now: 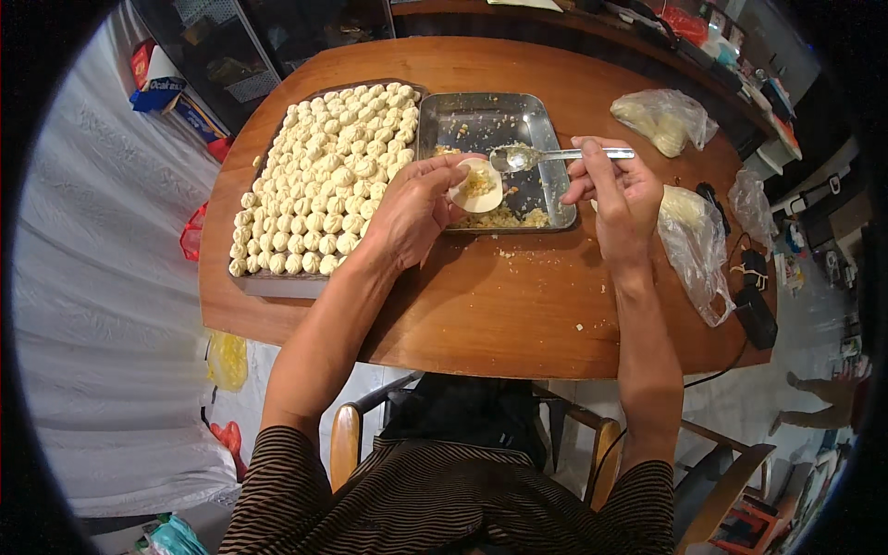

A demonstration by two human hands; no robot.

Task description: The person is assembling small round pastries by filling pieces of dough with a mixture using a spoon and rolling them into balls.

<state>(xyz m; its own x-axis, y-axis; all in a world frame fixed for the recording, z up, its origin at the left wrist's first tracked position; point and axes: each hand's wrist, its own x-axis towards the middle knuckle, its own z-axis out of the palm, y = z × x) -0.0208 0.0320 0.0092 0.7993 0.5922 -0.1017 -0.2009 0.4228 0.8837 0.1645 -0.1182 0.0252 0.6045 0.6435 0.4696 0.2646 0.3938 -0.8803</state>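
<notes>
A round, pale dough wrapper (487,198) with a small heap of crumbly yellowish filling on it rests in my left hand (416,205), the thumb and fingers closed on its edge. My right hand (618,190) grips the handle of a metal spoon (578,154); the spoon's bowl is beside the wrapper's upper edge, with bits of filling stuck to it. Under both hands lies a metal tray (561,196) with leftover filling (504,219) along its near edge and crumbs across its bottom. At the left, a large tray holds rows of pleated dumplings (324,176).
A wooden table (481,314) carries everything, with crumbs near the filling tray. To the right are a plastic bag with pale dough (661,120), another clear bag (694,245), and a black adapter with cable (756,319). Chairs (731,490) stand at the near edge.
</notes>
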